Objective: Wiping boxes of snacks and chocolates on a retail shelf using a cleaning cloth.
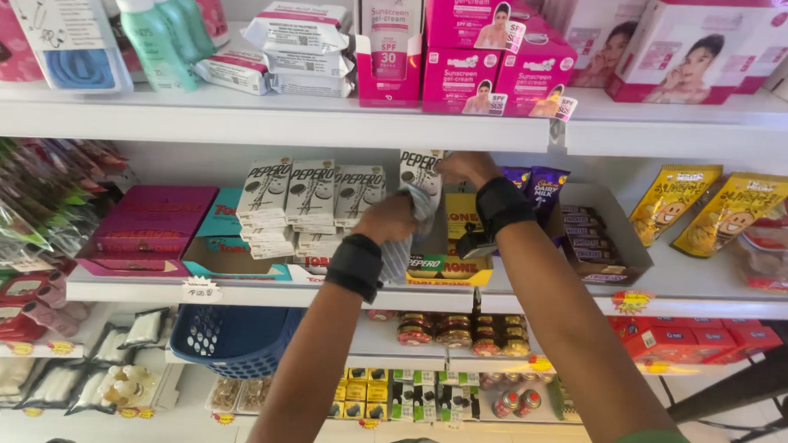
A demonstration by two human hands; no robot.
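Closest to the camera are 2 bare forearms reaching up to the middle shelf (269, 294), each with a black wristband, and down by the left arm a blue plastic basket (233, 336) hangs in front of the lower shelves. The left hand (387, 219) has its fingers closed around a bunch of slim white-and-grey snack boxes (403, 248), holding them just above the shelf edge. A bit further in, the right hand (467, 167) is pinching the top of 1 more slim white box (420, 174), upright, right up under the shelf above; something small and dark dangles below that wrist but I can't tell what it is. Both sit directly over a yellow display carton (449, 269) of triangular chocolate bars. Left of the hands, 3 stacks of the same white boxes (312, 197) stand in a row, with magenta flat boxes (150, 217) beyond those. To the right there's a tray of brown bars (585, 241), purple chocolate packs (535, 184) behind the right wrist, and yellow snack bags (704, 206) further out. Up top at the back, pink sunscreen boxes (496, 55).
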